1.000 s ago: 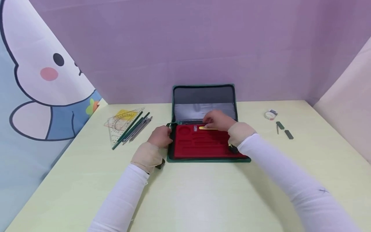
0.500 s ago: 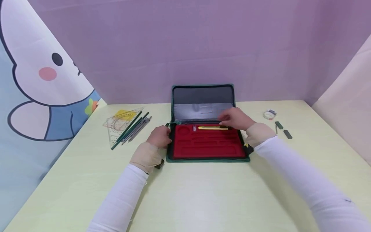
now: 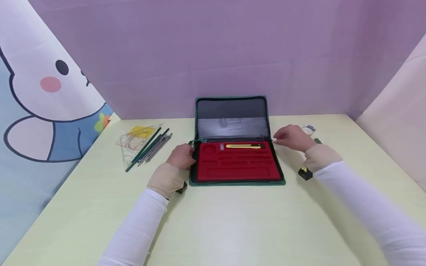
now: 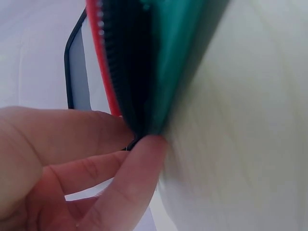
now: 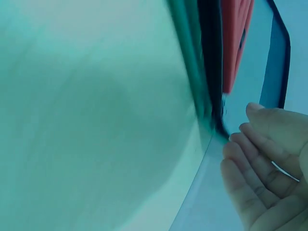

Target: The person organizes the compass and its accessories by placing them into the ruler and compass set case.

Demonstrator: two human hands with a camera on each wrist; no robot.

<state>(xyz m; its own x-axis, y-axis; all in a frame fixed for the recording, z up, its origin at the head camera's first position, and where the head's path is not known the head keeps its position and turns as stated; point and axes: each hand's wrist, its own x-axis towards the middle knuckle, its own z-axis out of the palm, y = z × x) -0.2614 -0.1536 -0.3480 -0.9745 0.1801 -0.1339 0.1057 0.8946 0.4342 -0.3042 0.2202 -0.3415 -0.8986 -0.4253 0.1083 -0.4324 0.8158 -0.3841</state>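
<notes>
A green zippered case [image 3: 238,183] lies unfolded, its lid [image 3: 232,107] standing up behind. Its red moulded insert [image 3: 233,172] bears a yellow box cutter [image 3: 244,146] and a small pale rectangular piece [image 3: 222,146] in the back row. My left hand [image 3: 181,157] pinches the case's left edge; the left wrist view shows thumb and fingers closed on the green cover [image 4: 178,57] and its zipper band. My right hand [image 3: 293,137] is by the case's back right corner, a small shiny bit at its fingertips. In the right wrist view its fingers [image 5: 240,185] are loosely bent beside the zipper band.
To the left lie clear and yellow set squares [image 3: 141,132] with several green and silver pencils [image 3: 153,149]. Behind the right hand are a white tape roll [image 3: 308,130] and a dark green piece [image 3: 317,141], partly hidden. A purple cloth wall [image 3: 229,55] rises behind the table.
My right hand has let go of the box cutter in the insert and moved right, to the case's back corner. My left hand has stayed on the left edge.
</notes>
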